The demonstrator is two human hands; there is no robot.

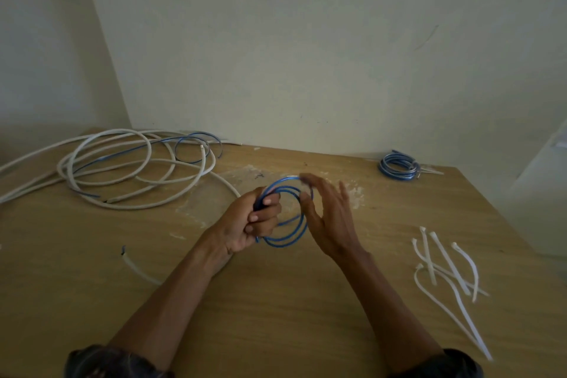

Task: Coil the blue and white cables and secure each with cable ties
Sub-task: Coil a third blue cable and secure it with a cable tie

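Holding the blue coil (pixel 283 244) over the surface (pixel 276 316), we work with both hands. The left hand (pixel 251 224) has its grip clamped on the left side of the loops, with fingers and thumb curled round the gathered turns. The right hand (pixel 326 219) forms no grip: its fingers are straight and spread, and their tips touch the right arc of the coil. The coil sits between the two hands, near the middle of the surface. We see no tie on it.

Risk 1, spring-back. The turns are held at one point only. If the left grip loosens, we judge that the loops fan out and the coil needs rewinding.

Risk 2, reaching for a tie. The cable ties (pixel 445 267) lie well apart to the right. Lifting the right hand away leaves the right arc unsupported. The turns lie at differing widths and may slide apart.

Risk 3, uneven bundle. Cinching a tie over misaligned turns may leave one loop outside it.

Risk 4, tangle. A loose blue cable (pixel 196 144) lies threaded among the white cables (pixel 135 169) at the far left. A careless pull on either may knot them or drag them over the edge.

A second blue coil (pixel 398 167), apparently tied, rests at the far right, away from the work.
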